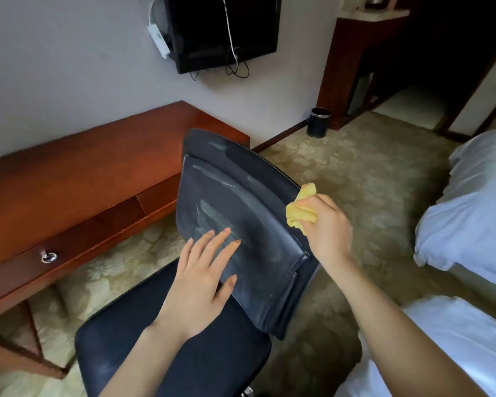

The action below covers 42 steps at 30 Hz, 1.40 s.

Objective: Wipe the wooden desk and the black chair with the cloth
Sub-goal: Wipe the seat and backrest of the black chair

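The black chair (241,202) stands in the middle of the head view, its backrest showing pale wipe streaks and its seat low in the frame. My left hand (204,279) lies flat with straight fingers on the front of the backrest. My right hand (327,224) grips a bunched yellow cloth (301,210) against the backrest's right edge. The wooden desk (78,173) runs along the wall to the left of the chair, with a drawer and a metal knob.
A black television (224,30) with dangling cables hangs on the wall above the desk. A black bin (318,121) stands on the patterned carpet by a wooden cabinet (352,67). A bed with white bedding (470,207) fills the right side.
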Tool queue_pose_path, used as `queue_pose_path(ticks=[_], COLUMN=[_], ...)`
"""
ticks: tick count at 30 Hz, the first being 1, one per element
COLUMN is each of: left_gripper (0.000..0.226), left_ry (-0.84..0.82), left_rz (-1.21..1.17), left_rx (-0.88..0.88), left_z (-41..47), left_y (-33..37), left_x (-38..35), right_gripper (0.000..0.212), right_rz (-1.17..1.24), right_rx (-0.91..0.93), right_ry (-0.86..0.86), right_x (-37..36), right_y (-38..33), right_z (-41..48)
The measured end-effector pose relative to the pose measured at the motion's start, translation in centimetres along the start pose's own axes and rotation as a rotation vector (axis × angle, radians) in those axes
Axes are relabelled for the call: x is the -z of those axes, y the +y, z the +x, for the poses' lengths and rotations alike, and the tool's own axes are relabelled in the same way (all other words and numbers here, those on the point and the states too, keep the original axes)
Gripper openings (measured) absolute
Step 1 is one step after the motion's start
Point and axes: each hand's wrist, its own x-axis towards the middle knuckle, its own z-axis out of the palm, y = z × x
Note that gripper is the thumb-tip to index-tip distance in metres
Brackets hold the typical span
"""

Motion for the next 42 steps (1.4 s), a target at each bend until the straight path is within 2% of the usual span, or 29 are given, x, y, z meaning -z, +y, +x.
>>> queue_pose_path(ticks=[8,15,18,22,25,29,35,42], left_gripper=[0.056,0.056,0.057,0.059,0.06,0.064,0.069,0.081], left_ry=[0.019,0.016,0.032,0.009,-0.013,-0.033,-0.028,-0.022], left_rz=[0.029,0.152,0.223,0.334,0.36,0.345,0.284,0.251], left_rx=[0.185,0.256,0.333,0.387,0.433,0.473,0.544,0.681], left_z=[1.5,2.6,1.4,0.2,0.0,0.1,-0.2,-4.7], left_y=[-2.4,-5.6,-9.0,-14.4,-19.3,-26.4,-36.4,-41.0], left_x=[0.3,3.2,5.4,8.0,9.4,11.4,14.6,15.9], right_gripper=[0.026,0.027,0.026,0.026,0.039,0.026,0.03,0.032], right_rz=[-0.113,-0.203,-0.2,-0.178,-0.076,0.031,0.379,0.728], right_rx=[0.125,0.12,0.176,0.155,0.065,-0.03,-0.08,-0.054], right_ry=[0.02,-0.019,-0.082,-0.134,-0.14,-0.116,0.016,-0.025], right_x=[-5.1,-9.7,-11.9,-14.7,-17.3,-20.8,-26.6,-31.9], right_y=[-2.5,-5.3,-8.4,-12.6,-16.1,-20.3,-26.3,-36.4], right_z=[8.1,13.0,15.5,17.5,18.3,19.3,17.6,11.5])
